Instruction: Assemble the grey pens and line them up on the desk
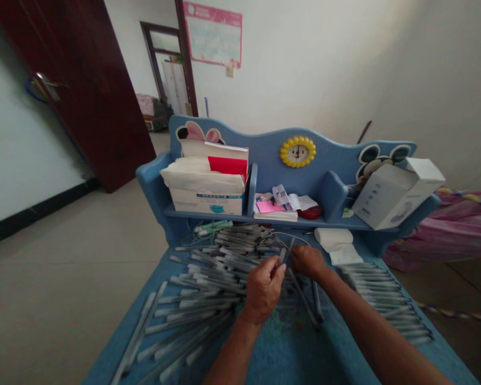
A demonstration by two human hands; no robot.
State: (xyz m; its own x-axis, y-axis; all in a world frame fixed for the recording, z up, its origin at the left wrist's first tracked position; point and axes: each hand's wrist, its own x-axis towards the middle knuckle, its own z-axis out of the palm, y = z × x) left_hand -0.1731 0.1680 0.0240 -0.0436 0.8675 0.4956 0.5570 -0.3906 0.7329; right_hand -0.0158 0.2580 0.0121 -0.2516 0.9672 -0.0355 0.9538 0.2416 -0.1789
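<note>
My left hand [264, 289] is closed in a pinch on a slim grey pen [282, 255], whose end sticks up past the thumb. Close beside it, my right hand [308, 261] has its fingers curled round a darker pen [291, 247]; most of its grip is hidden. Below the hands, a few loose pens [302, 299] slant across the blue desk [288, 353]. A wide heap of similar grey pens [208, 289] spreads to the left of my left hand. To the right, a row of pens [385, 299] lies side by side, partly behind my right forearm.
Behind the pens rises a blue shelf [264, 144] with a yellow clock [297, 152], a mask box [206, 200], papers [276, 208] and a tilted white box [393, 195]. A paper roll [333, 238] rests near my right hand. Green-wrapped cord [212, 228] lies at the back left.
</note>
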